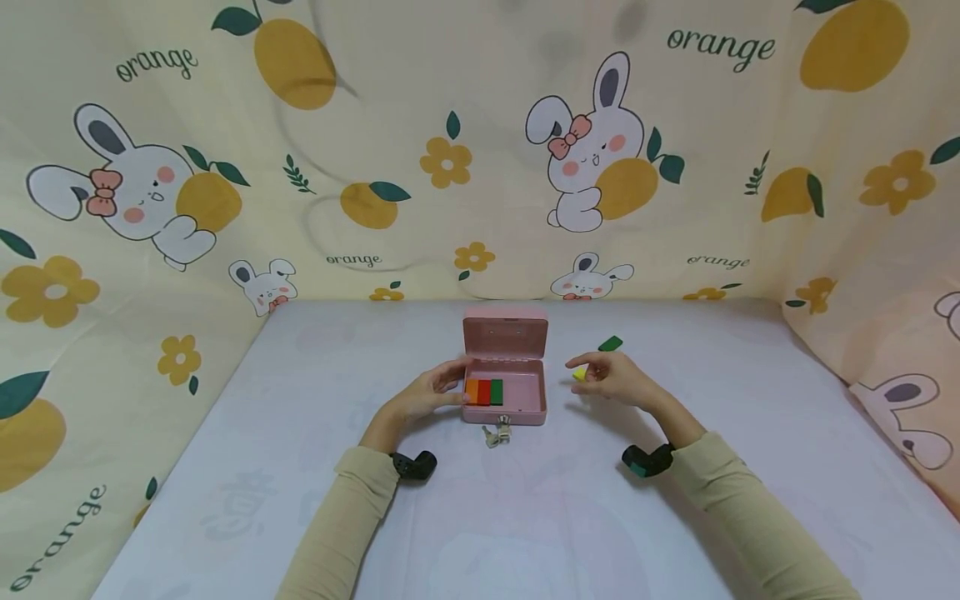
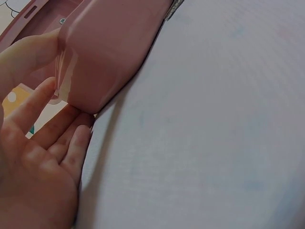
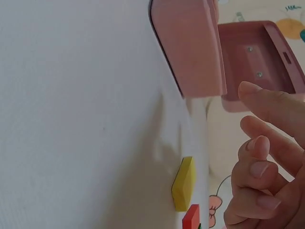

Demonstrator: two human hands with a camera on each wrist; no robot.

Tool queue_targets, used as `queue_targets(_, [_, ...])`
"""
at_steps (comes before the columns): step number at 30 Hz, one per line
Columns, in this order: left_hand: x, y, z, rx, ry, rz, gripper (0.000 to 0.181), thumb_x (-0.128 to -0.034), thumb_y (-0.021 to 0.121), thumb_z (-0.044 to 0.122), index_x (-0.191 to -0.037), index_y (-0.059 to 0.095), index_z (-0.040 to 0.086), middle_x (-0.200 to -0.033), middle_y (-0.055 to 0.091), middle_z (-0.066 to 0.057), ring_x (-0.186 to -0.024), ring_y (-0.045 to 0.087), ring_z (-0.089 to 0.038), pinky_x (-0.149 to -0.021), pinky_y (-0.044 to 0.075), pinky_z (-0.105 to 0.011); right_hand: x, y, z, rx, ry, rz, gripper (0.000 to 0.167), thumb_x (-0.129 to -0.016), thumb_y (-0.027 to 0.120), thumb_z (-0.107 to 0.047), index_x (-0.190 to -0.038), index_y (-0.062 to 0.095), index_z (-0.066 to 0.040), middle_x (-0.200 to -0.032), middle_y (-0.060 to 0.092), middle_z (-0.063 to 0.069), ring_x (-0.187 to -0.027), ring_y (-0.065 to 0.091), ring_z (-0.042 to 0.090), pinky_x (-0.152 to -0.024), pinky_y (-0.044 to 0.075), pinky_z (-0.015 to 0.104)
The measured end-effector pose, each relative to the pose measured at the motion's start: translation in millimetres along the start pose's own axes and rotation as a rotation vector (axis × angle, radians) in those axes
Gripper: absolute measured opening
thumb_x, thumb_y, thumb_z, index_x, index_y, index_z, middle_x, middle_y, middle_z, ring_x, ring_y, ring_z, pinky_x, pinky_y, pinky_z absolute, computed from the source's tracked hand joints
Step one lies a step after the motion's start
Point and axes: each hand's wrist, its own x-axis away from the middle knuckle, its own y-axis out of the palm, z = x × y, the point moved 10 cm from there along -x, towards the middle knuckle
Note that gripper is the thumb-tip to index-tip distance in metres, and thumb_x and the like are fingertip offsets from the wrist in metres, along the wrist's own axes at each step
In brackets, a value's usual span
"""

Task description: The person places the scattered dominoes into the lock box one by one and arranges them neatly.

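Observation:
A pink metal cash box (image 1: 527, 393) stands on the table with its lid (image 1: 506, 338) raised. Inside, along its left side, lie an orange block (image 1: 472, 392), a red block (image 1: 484, 392) and a green block (image 1: 497, 392). My left hand (image 1: 429, 392) holds the box's left side, thumb toward the front and fingers farther back. Right of the box, my right hand (image 1: 618, 380) hovers with thumb and index finger apart, holding nothing. Below it a yellow block (image 3: 184, 183) lies on the table, partly hidden by the hand in the head view.
Another green block (image 1: 611, 342) lies behind my right hand. Beyond the yellow block, a red block (image 3: 191, 217) shows in the right wrist view. Small keys (image 1: 492, 436) hang from the lock (image 1: 504, 423) at the box's front. A patterned cloth (image 1: 495, 150) rises behind the table.

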Motion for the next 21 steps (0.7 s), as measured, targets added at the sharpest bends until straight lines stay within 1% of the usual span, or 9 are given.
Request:
queue_targets(4, [-0.5,0.0,-1.1,0.000,-0.003,-0.002,0.068,-0.0898,0.066,0.010,-0.150,0.034,0.016,-0.164,0.020,-0.006,-0.152,0.019,-0.030,-0.126,0.019,-0.048,-0.2,-1.5,8.4,-0.003,0.034,-0.001,0.045,-0.082,0.076,-0.015,-0.120,0.062,0.005,-0.071,0.047,-0.003,-0.056,0.040,0.004,-0.047,0.032,0.016])
queue_targets(10, [-1.3,-0.2,-0.4,-0.011,0.015,-0.009,0.068,-0.0899,0.066,0.010,-0.150,0.033,0.015,-0.163,0.020,-0.007,-0.152,0.019,-0.031,-0.126,0.018,-0.049,-0.4,-3.6,17.3,0.019,0.030,-0.003,0.046,-0.082,0.076,-0.014,-0.121,0.061,0.005,-0.070,0.047,-0.001,-0.060,0.041,0.005,-0.049,0.031,0.017])
queue_targets(12, [-1.6,-0.4,-0.5,-0.013,0.014,-0.005,0.068,-0.0899,0.066,0.010,-0.150,0.033,0.015,-0.163,0.021,-0.007,-0.152,0.020,-0.031,-0.126,0.018,-0.049,0.2,-4.6,18.0,0.019,0.031,-0.006,0.046,-0.082,0.076,-0.014,-0.121,0.061,0.005,-0.071,0.047,-0.001,-0.062,0.042,0.006,-0.050,0.032,0.018])
queue_targets(17, [-1.4,-1.3,-1.9,-0.005,-0.011,0.010,0.067,-0.0899,0.066,0.010,-0.149,0.035,0.017,-0.163,0.022,-0.005,-0.151,0.021,-0.030,-0.126,0.019,-0.049,0.1,-6.4,21.3,0.005,0.039,-0.014,0.047,-0.081,0.076,-0.014,-0.123,0.061,0.004,-0.074,0.046,0.001,-0.066,0.042,0.007,-0.053,0.033,0.017])
queue_targets(21, [0.3,-0.6,-0.4,-0.002,0.001,0.001,0.068,-0.0901,0.065,0.009,-0.150,0.034,0.016,-0.163,0.022,-0.006,-0.152,0.020,-0.030,-0.126,0.019,-0.048,-0.3,-7.2,25.0,0.003,0.038,-0.016,0.048,-0.081,0.076,-0.013,-0.123,0.060,0.004,-0.075,0.045,0.000,-0.070,0.043,0.008,-0.056,0.034,0.017])
